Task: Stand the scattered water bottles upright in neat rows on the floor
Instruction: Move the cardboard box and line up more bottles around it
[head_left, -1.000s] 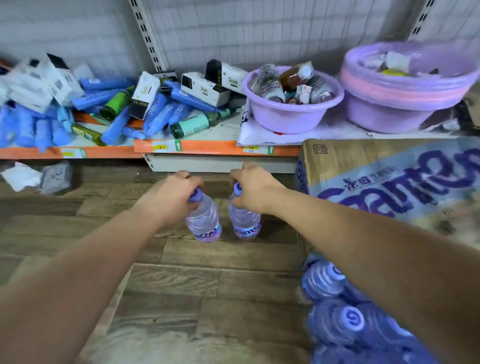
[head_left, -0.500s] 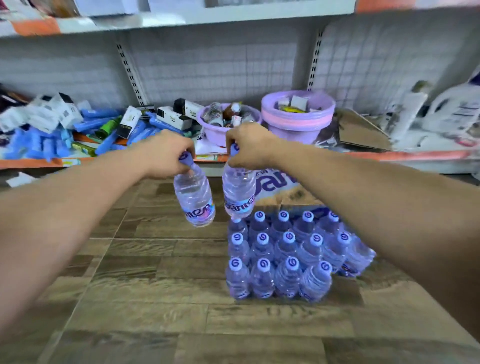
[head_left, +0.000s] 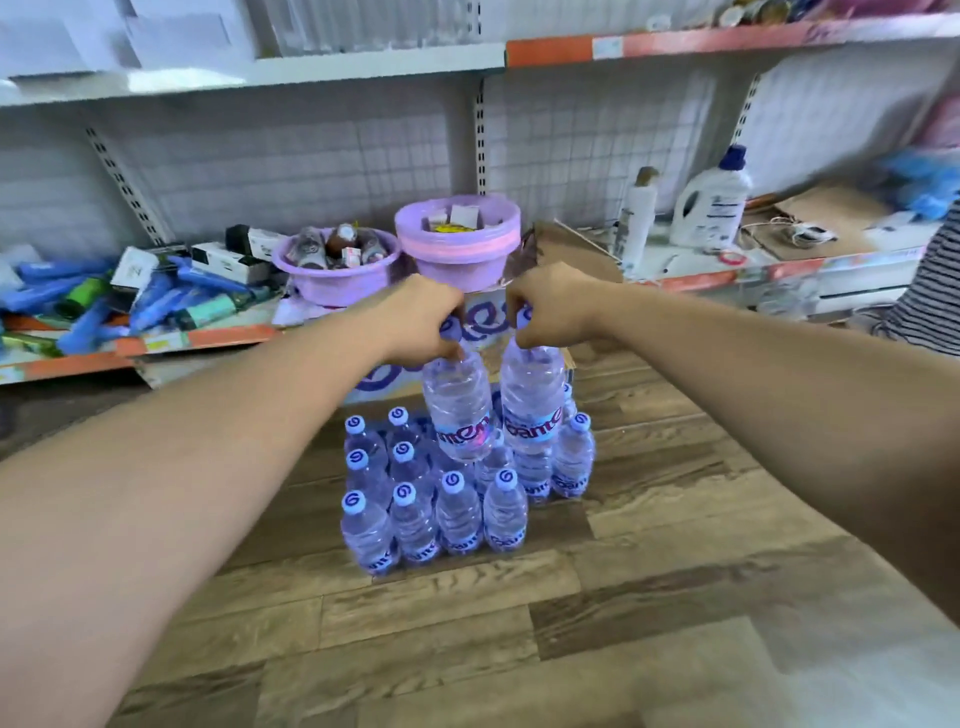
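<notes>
Wood-grain plank floor (head_left: 519, 649) lies bare across the whole near side and to left and right of the bottle block. Far edge of the floor runs under a low shelf (head_left: 208, 338) with an orange lip, crowded with blue packets, boxes and two lilac basins (head_left: 457, 244). A printed carton (head_left: 483, 325) stands on the floor just behind the bottles. Upright water bottles (head_left: 436, 499) stand in touching rows mid-floor, caps up; nearest row is four across.

Both forearms reach out level, wrists bent down. Left hand (head_left: 421, 322) is clenched round the neck of a bottle (head_left: 460, 410), which hangs tilted above the block's middle. Right hand (head_left: 550, 309) grips a second bottle (head_left: 532, 400) by the neck, hanging near vertical over the block's far right part. The two held bottles hang just beside each other.
</notes>
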